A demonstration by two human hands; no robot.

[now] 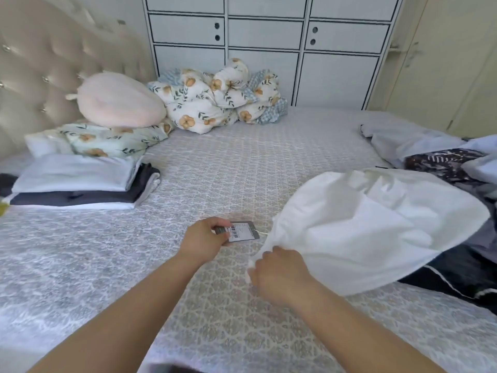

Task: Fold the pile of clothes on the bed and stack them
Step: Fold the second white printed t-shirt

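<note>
— Behind the bed (pixel 204 168) stand white cabinet doors (pixel 266 33), with a floral duvet (pixel 215 100) bunched below them. Where's the folded stack (pixel 78 184)?
— Far left on the bed, near the pillows (pixel 107 122).
— And the hands?
— The left hand (pixel 204 238) pinches a barcode tag (pixel 243 231). The right hand (pixel 277 275) grips an edge of the white garment (pixel 371 227), lifted just beside it. Unfolded clothes (pixel 443 160) lie at the right.

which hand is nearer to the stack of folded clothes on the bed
Left. The left hand, pinching a tag, is closer to the folded stack; the right hand grips the white garment farther right.
</note>
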